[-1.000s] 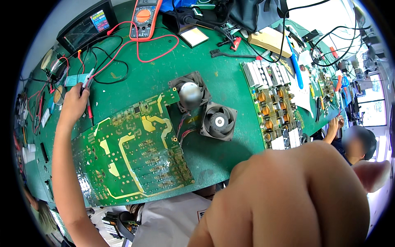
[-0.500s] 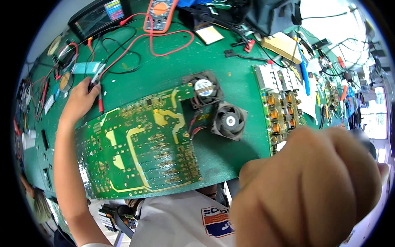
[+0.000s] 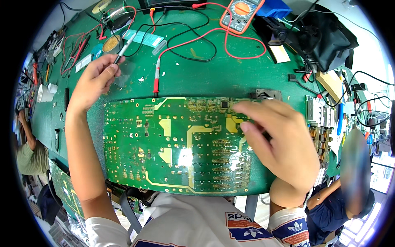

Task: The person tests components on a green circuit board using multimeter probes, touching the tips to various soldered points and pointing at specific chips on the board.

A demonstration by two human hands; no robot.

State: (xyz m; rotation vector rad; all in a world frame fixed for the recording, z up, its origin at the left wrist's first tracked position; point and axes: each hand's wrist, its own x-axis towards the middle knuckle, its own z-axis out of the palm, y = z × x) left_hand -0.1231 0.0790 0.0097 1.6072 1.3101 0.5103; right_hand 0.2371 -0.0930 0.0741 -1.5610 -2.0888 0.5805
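Note:
A large green circuit board (image 3: 177, 136) lies on the green bench in front of me, its solder side up with gold-coloured patches. My left hand (image 3: 96, 76), beyond the board's far left corner, pinches a slim pen-shaped tool (image 3: 126, 46) with a grey barrel and black lower part. Over the board's right end hovers my right hand (image 3: 279, 140), thumb and forefinger apart with nothing seen between them. It covers most of a black cooling fan (image 3: 268, 94). Between the hands, a red test probe (image 3: 156, 78) lies just past the board's far edge.
An orange multimeter (image 3: 242, 14) lies at the back, near looping red and black leads (image 3: 212, 32). A round tin (image 3: 111, 43) sits at far left. At right stand a component-filled board (image 3: 319, 131) and a black bag (image 3: 325, 39). People sit on both sides.
My right hand has come from close before the camera to above the board's right end. My left hand now holds up the pen-shaped tool, away from the red probe. The view has shifted.

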